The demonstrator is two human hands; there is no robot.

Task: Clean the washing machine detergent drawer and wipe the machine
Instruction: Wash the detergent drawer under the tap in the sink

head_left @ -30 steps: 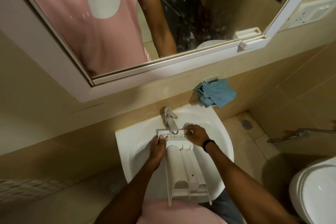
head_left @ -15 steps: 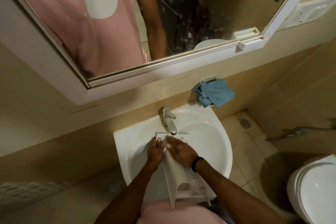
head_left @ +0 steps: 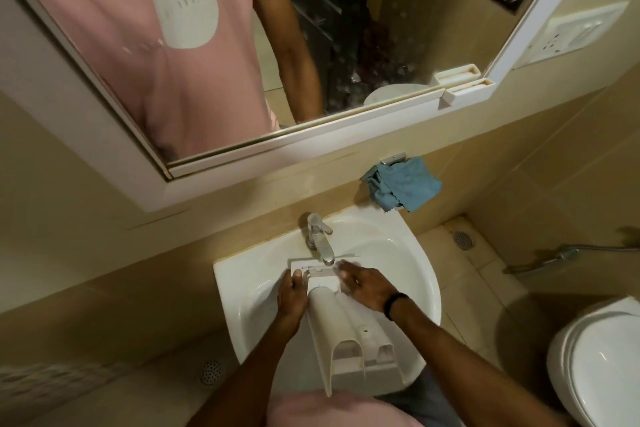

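A white detergent drawer (head_left: 341, 333) lies underside up across the white sink (head_left: 412, 274), its far end under the tap (head_left: 320, 239). My left hand (head_left: 292, 291) grips the drawer's far left edge, thumb on top. My right hand (head_left: 363, 284) lies over the drawer's far right part with fingers stretched flat and blurred, rubbing the surface. Whether water runs from the tap cannot be told.
A blue cloth (head_left: 403, 185) hangs from a holder on the wall behind the sink's right side. A mirror cabinet (head_left: 277, 146) hangs above. A toilet (head_left: 595, 360) stands at the right, a hand sprayer (head_left: 554, 256) on the wall, floor drains beside the sink.
My right hand slid from the drawer's far right corner to its middle, then back toward the right. The drawer tilted slightly; my left hand kept its grip.
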